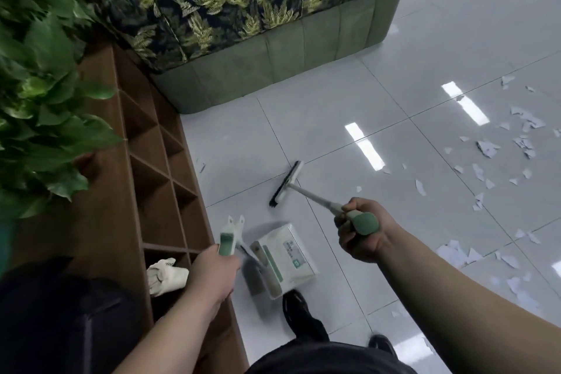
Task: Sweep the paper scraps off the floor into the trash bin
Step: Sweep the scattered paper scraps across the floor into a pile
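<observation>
My right hand (361,231) grips the green end of a white broom handle (315,196). The broom head (287,184) with dark bristles rests on the grey tiled floor ahead of me. My left hand (212,270) holds the green-and-white handle (227,241) of a white dustpan (282,261), which sits low by my feet. Several white paper scraps (488,147) lie scattered over the floor to the right, well clear of the broom head. More paper scraps (455,253) lie nearer my right arm. No trash bin is in view.
A brown wooden cubby shelf (145,167) runs along the left, with a white cloth (165,276) in one compartment. Green plant leaves (45,85) hang over it. A green sofa with a leaf-print cover (258,39) stands ahead. My dark shoes (296,310) are below the dustpan.
</observation>
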Motion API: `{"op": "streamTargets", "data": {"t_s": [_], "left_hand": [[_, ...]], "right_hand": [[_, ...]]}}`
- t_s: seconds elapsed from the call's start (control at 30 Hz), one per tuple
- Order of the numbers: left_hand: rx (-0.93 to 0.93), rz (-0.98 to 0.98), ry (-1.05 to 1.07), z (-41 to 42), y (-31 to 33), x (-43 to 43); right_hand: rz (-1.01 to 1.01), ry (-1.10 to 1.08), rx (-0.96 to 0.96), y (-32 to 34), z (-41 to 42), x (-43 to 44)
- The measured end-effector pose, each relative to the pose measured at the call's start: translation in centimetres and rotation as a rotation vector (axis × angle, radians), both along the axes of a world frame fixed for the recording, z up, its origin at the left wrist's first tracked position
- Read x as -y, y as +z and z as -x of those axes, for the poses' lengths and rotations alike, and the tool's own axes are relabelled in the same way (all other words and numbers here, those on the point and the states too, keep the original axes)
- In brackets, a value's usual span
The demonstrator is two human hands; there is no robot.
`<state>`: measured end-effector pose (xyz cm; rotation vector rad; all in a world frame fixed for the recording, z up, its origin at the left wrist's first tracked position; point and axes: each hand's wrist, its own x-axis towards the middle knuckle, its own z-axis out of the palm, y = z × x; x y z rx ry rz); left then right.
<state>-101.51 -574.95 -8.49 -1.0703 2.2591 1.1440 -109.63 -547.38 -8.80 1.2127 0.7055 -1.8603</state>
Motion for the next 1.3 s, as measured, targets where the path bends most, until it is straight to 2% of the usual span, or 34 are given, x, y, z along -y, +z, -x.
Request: {"op": "streamTargets", "data": {"t_s": [0.33,0.47,0.57,0.63,0.8,0.97,1.17,1.3], "left_hand": [[-0.003,0.061,-0.106,5.4,-0.4,4.6],[-0.018,0.066,-0.1,7.8,-0.6,5.0],[-0.012,0.079,-0.103,9.2,-0.8,5.4],[-0.016,0.081,-0.108,10.2,-0.8,5.6],[-0.012,0.109,-0.023,12.7,-0.8,5.9],[0.026,0.112,0.113,15.8,0.2,5.6],[0.071,0.077,0.269,20.0,1.3,4.2],[0.109,0.099,0.332,22.5,1.8,3.3]], "right_hand": [[-0.15,-0.205,0.109,2.8,-2.3,-0.9],[-0.152,-0.374,0.081,4.7,0.3,-0.6],[-0.222,-0.405,0.079,5.7,2.3,-0.7],[-0.196,-0.406,0.055,5.8,3.5,-1.0],[-0.037,-0.188,-0.063,6.0,8.3,1.1],[0.015,0.057,-0.163,3.9,17.7,5.1],[0.011,0.315,-0.196,-0.1,29.5,10.0],[0.083,0.432,-0.217,-2.9,36.1,13.1]]}}
